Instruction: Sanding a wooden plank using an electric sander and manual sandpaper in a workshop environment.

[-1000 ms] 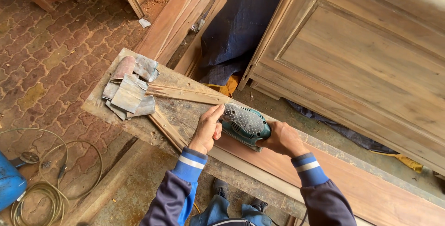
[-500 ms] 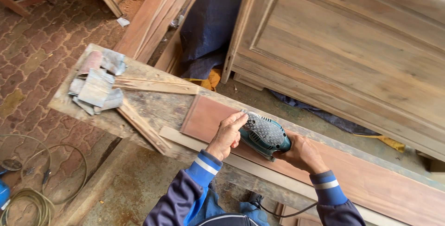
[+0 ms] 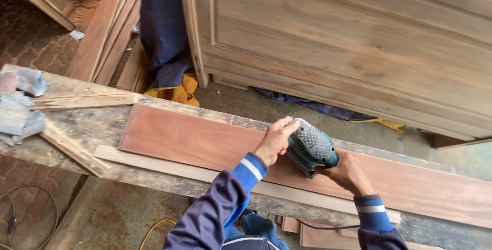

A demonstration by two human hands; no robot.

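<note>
A: Two hands, one tool: your left hand [image 3: 274,140] lies curled over the front of the teal sander [image 3: 310,148], fingers bent down onto its dotted top; your right hand [image 3: 347,172] closes round its rear. Both grip it.

B: And where does the sander stand?

A: Flat on the reddish board [image 3: 195,140], about midway along the part in view. The board's long axis runs left to right along the workbench [image 3: 87,127], dropping slightly to your right.

B: Which way is bare board?

A: On both sides of the sander. Left of it, a long stretch runs to the board's squared end; right of it, the board goes on past the edge of view. Your left hand is on the side nearer the squared end.

B: Other items, placed from the board?

A: A pale thin strip [image 3: 154,162] lies along its near edge, touching. Grey worn sandpaper sheets [image 3: 18,107] sit well beyond its left end. A panelled wooden cabinet [image 3: 359,40] stands behind it.
</note>
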